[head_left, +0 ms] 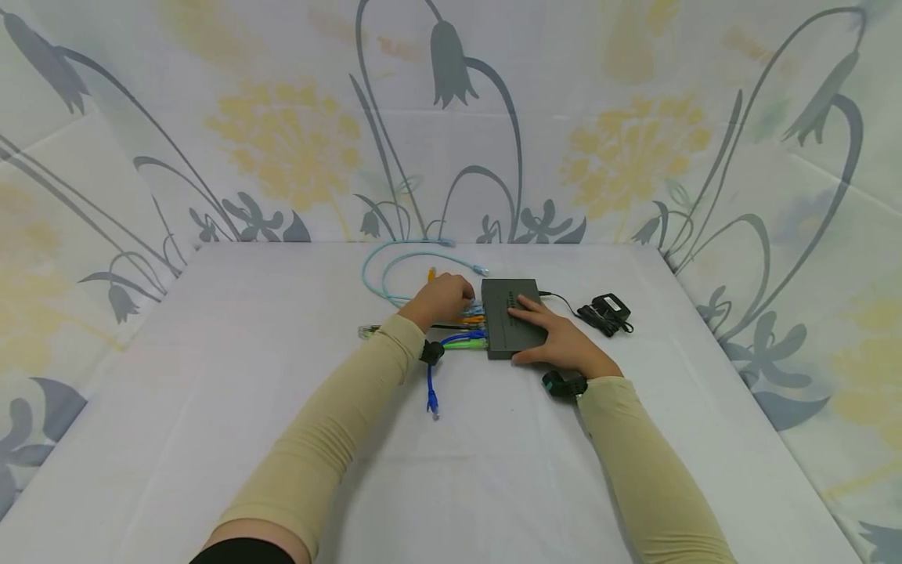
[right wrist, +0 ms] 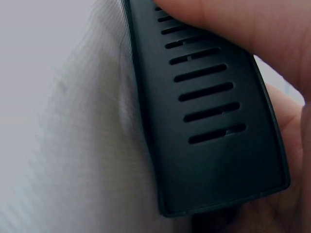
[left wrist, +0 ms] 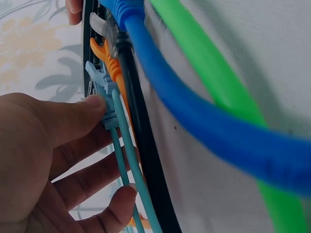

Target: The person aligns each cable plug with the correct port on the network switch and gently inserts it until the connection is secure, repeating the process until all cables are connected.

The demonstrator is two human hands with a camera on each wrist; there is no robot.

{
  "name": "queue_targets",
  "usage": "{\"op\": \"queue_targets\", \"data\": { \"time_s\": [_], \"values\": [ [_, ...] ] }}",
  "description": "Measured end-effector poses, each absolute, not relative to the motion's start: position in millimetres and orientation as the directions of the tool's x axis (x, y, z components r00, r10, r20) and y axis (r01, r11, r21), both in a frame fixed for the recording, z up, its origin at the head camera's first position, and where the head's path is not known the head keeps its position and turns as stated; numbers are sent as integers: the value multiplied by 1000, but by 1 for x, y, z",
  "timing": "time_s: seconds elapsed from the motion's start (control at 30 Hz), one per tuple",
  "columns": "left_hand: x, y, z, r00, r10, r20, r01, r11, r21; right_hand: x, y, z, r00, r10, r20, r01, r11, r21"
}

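Note:
A black network switch (head_left: 499, 317) lies flat on the white cloth. My right hand (head_left: 564, 341) grips it from the right, fingers over its top and thumb on the vented side (right wrist: 209, 92). My left hand (head_left: 440, 299) is at its left edge, where the left wrist view shows thumb and fingers pinching a light blue Ethernet plug (left wrist: 111, 119) at the port row. Another light blue plug (left wrist: 97, 75) sits beside it. Orange (left wrist: 114, 68), black (left wrist: 141, 131), blue (left wrist: 180, 109) and green (left wrist: 218, 73) Ethernet cables line up along the same edge.
A power adapter (head_left: 611, 307) with bundled cord lies to the right, its thin lead running to the switch. Light blue cable loops (head_left: 366, 270) lie behind my left hand, one loose plug (head_left: 481, 271) near the switch. A blue cable's free plug (head_left: 433, 405) points toward me.

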State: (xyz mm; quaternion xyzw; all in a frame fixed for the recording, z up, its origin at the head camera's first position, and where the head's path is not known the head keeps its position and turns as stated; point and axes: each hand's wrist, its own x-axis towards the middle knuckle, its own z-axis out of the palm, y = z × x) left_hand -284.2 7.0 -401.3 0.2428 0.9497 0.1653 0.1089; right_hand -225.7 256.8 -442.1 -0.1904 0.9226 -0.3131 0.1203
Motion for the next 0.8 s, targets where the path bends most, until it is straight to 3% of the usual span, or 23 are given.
{"op": "queue_targets", "data": {
  "time_s": [0.8],
  "values": [
    [-284, 13, -403, -864, 484, -142, 419, 846, 330, -226, 257, -444, -899, -427, -103, -276, 732, -623]
  ]
}}
